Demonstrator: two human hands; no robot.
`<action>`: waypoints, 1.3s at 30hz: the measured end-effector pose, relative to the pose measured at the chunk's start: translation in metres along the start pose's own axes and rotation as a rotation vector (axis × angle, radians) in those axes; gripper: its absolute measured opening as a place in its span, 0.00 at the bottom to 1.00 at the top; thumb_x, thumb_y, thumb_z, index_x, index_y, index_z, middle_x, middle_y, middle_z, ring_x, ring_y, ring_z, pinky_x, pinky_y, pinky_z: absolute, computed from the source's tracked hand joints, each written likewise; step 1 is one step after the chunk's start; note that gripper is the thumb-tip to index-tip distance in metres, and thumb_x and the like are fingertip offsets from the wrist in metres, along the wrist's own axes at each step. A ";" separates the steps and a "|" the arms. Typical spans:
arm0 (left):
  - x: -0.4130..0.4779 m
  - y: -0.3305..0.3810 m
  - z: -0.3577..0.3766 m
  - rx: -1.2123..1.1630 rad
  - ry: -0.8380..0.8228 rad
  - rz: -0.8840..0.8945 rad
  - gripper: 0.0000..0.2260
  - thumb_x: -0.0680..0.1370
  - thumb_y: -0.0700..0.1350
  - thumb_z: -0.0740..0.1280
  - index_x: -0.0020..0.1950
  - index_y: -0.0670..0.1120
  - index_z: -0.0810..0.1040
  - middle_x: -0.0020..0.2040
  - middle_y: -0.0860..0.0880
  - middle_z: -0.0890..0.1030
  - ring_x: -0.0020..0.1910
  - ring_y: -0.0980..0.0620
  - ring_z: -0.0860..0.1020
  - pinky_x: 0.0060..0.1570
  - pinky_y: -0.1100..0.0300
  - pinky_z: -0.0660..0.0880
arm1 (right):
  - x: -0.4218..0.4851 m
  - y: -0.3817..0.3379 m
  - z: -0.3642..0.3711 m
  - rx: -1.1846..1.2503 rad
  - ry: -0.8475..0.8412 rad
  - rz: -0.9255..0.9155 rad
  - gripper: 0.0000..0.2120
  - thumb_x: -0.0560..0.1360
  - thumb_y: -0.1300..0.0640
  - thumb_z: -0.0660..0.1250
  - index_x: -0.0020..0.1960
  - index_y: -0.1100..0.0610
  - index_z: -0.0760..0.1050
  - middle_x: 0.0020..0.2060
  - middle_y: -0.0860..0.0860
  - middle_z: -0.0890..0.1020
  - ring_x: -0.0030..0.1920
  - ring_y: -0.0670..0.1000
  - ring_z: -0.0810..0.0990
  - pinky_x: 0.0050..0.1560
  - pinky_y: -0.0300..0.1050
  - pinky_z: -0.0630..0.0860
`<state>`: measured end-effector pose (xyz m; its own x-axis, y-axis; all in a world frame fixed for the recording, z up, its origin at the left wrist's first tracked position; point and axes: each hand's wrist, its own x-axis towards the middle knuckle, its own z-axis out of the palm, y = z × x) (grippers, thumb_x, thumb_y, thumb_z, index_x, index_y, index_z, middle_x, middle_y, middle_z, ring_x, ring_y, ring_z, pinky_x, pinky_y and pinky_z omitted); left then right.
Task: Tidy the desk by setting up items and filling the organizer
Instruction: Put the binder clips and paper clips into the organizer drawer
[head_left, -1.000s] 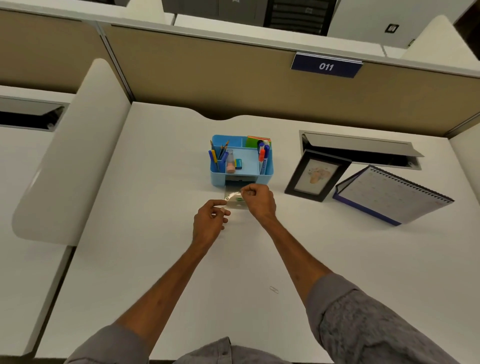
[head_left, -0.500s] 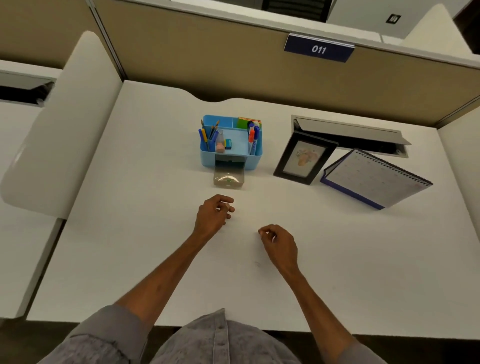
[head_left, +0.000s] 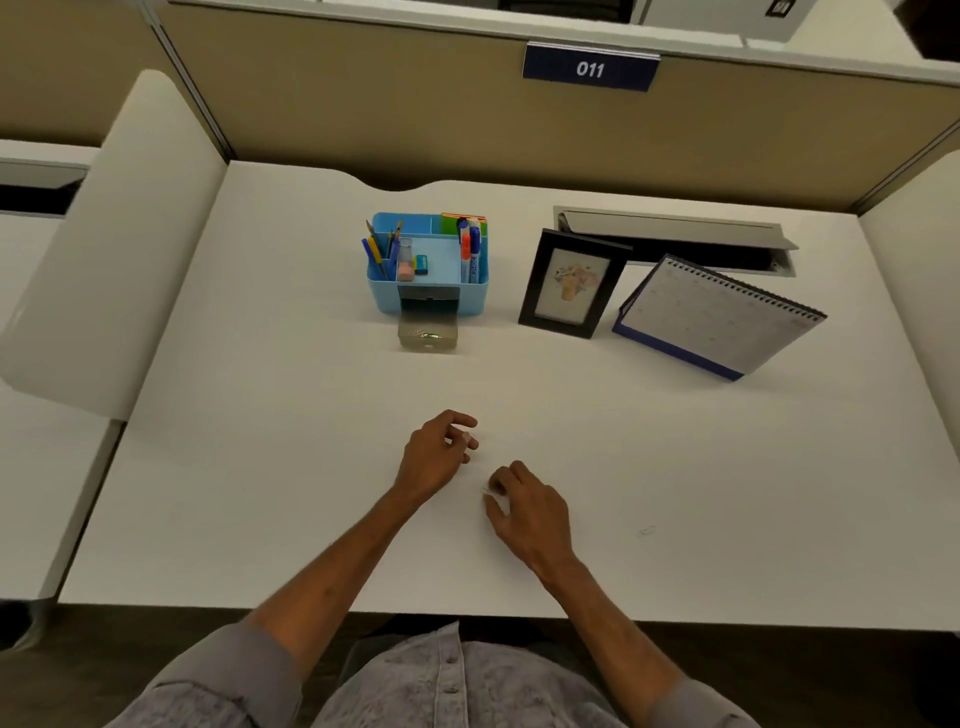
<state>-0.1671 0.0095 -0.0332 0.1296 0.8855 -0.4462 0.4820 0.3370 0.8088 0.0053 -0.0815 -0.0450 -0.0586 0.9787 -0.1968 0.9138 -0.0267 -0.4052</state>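
- The blue organizer (head_left: 415, 296) stands toward the far edge of the desk (head_left: 260, 467), a little left of the middle.
- Its left compartment holds pens and pencils (head_left: 378, 249) standing upright. The right compartment holds markers (head_left: 470, 252), and coloured sticky notes (head_left: 462, 221) stand in the far right corner.
- In the middle tray a small pink-bottomed bottle (head_left: 405, 262) lies next to a blue eraser (head_left: 422, 264).
- The organizer's clear drawer (head_left: 428, 335) is pulled out toward the near edge, with a few paper clips (head_left: 426, 332) inside.
- Right of the organizer a black photo frame (head_left: 571, 283) stands upright. A spiral desk calendar (head_left: 717, 312) stands just beside it, in front of an open cable hatch (head_left: 675, 236) at the far edge.
- One loose paper clip (head_left: 647, 531) lies on the desk toward the near right, well apart from both hands.
- The calendar's print is too faint to read, and the contents of the drawer are small and blurred.
- The left hand (head_left: 434, 460) is over the middle of the desk, fingers loosely curled with the tips slightly apart and blurred.
- The right hand (head_left: 527, 512) is just beside it, nearer the near edge, with its fingers bent down to the desk and thumb and forefinger close together. I cannot tell whether they pinch anything.
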 end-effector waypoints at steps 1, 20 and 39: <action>-0.003 -0.001 0.001 0.005 -0.002 -0.001 0.11 0.84 0.40 0.62 0.61 0.52 0.81 0.48 0.53 0.87 0.44 0.54 0.86 0.46 0.56 0.83 | 0.002 -0.001 0.000 -0.012 -0.002 -0.008 0.09 0.80 0.46 0.64 0.55 0.51 0.76 0.50 0.45 0.78 0.43 0.49 0.80 0.42 0.49 0.78; -0.030 -0.012 0.013 0.098 -0.109 -0.021 0.11 0.82 0.38 0.64 0.59 0.47 0.84 0.48 0.50 0.88 0.42 0.57 0.85 0.39 0.69 0.78 | 0.020 -0.006 -0.002 -0.033 -0.179 -0.017 0.04 0.77 0.54 0.64 0.50 0.53 0.76 0.50 0.47 0.79 0.47 0.52 0.79 0.51 0.48 0.72; 0.016 0.001 -0.045 -0.600 -0.110 -0.116 0.13 0.81 0.47 0.73 0.55 0.37 0.86 0.52 0.39 0.87 0.53 0.45 0.86 0.56 0.54 0.84 | 0.100 -0.058 -0.043 0.640 0.020 0.229 0.08 0.75 0.48 0.75 0.50 0.50 0.81 0.45 0.45 0.85 0.44 0.48 0.84 0.46 0.50 0.83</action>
<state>-0.2040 0.0386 -0.0226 0.2099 0.8046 -0.5554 -0.0690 0.5789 0.8125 -0.0364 0.0271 -0.0026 0.1212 0.9373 -0.3269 0.4841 -0.3433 -0.8048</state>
